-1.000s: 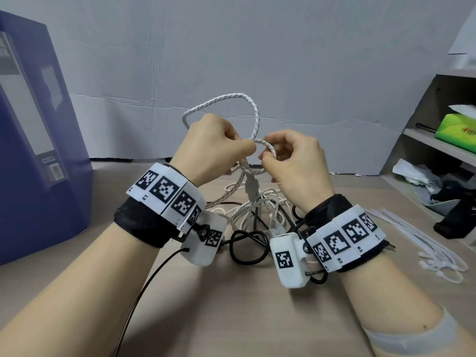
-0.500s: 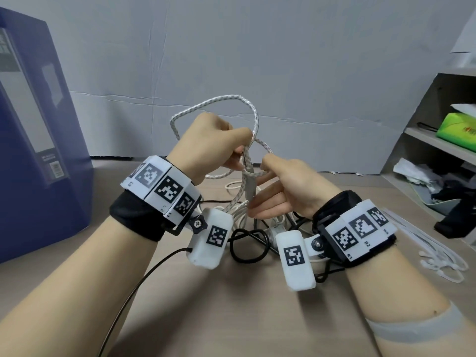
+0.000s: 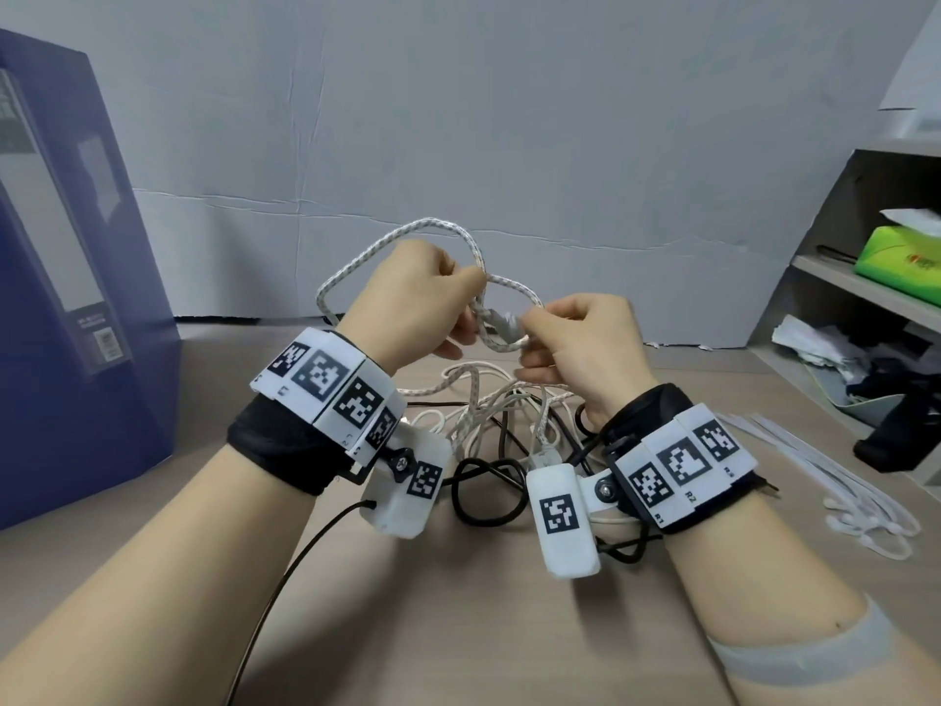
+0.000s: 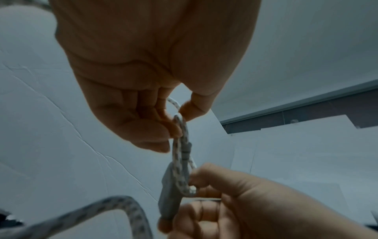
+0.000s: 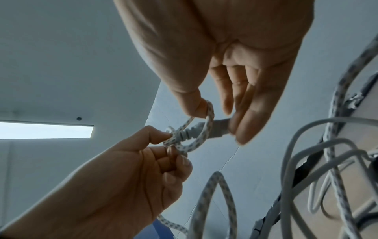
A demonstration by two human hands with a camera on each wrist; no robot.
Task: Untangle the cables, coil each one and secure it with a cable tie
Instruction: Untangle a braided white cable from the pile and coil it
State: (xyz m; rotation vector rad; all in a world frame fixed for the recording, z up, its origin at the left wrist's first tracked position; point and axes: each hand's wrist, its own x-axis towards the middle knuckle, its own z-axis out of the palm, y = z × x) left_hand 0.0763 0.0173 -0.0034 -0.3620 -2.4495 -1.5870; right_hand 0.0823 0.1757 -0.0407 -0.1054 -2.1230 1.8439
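Working above the worktop (image 3: 458, 629), we hold a knot in the braided white cable (image 3: 407, 231) between both hands. The left hand (image 3: 412, 303) pinches the crossing of the loop between thumb and curled fingers (image 4: 175, 127). The right hand (image 3: 580, 349) grips the grey connector plug (image 5: 216, 127) with thumb and fingers (image 5: 245, 122), and the plug's strain relief lies inside the small loop (image 5: 196, 137). We judge the step in hand to be passing the plug through this loop to release the knot.

The rest of the braided cable hangs down into the tangle (image 3: 509, 425) on the worktop, mixed with thin white leads and a black cable (image 3: 489, 491). The cable ties (image 3: 840, 481) lie to the right, untouched; no cable is coiled yet.

Risks from this position:

1. Pulling the 2 hands apart before the plug clears the loop would tighten the knot around the strain relief.
2. The plug body is wider than the cable, so it may catch on the loop if the left hand lets the loop close.
3. Lifting higher may drag the tangle below and cinch the other leads.
4. Passing the plug the wrong way through the loop would add a turn. We cannot tell the correct direction from these views.
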